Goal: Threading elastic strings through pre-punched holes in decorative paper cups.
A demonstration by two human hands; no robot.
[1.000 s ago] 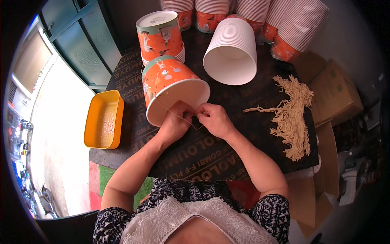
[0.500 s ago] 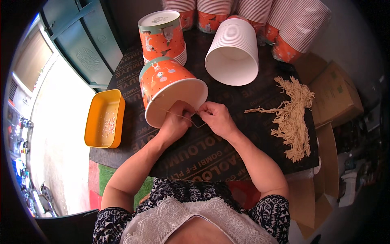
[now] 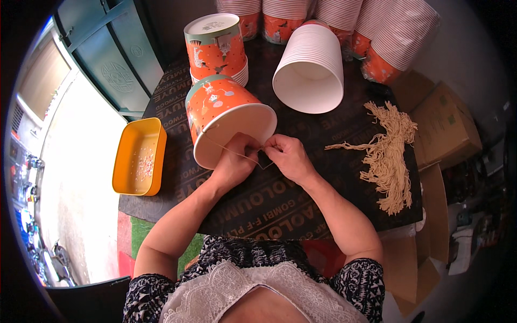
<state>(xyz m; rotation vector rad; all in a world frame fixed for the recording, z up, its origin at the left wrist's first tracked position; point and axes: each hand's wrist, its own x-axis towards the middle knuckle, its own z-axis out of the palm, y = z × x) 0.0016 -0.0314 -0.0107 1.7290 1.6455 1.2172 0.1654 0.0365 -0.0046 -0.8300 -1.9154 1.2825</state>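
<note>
Fingers: those of your right hand point(image 3: 288, 157) are pinched closed on the thin cord point(image 3: 222, 145); those of your left hand point(image 3: 236, 160) meet them tip to tip and look closed on it too, though the exact grip is too small to tell.
Cord: runs from the bucket's side, near the rim, across your left hand and dips in a small loop below the fingertips; the slack probably gives you room to work.
Bucket: the orange bucket point(image 3: 223, 99) lies tilted on the desk point(image 3: 323, 183), mouth toward you, seemingly so your left hand can reach in at the rim.
Behind: an upturned stack point(image 3: 215, 51) and, to its right, a white stack point(image 3: 308, 64) lying on its side, mouth your way.
Strands: the tan bundle point(image 3: 392, 156) lies to your right, likely for easy picking.
Tray: the yellow tray point(image 3: 119, 161), with small bits inside, sits at your left.
</note>
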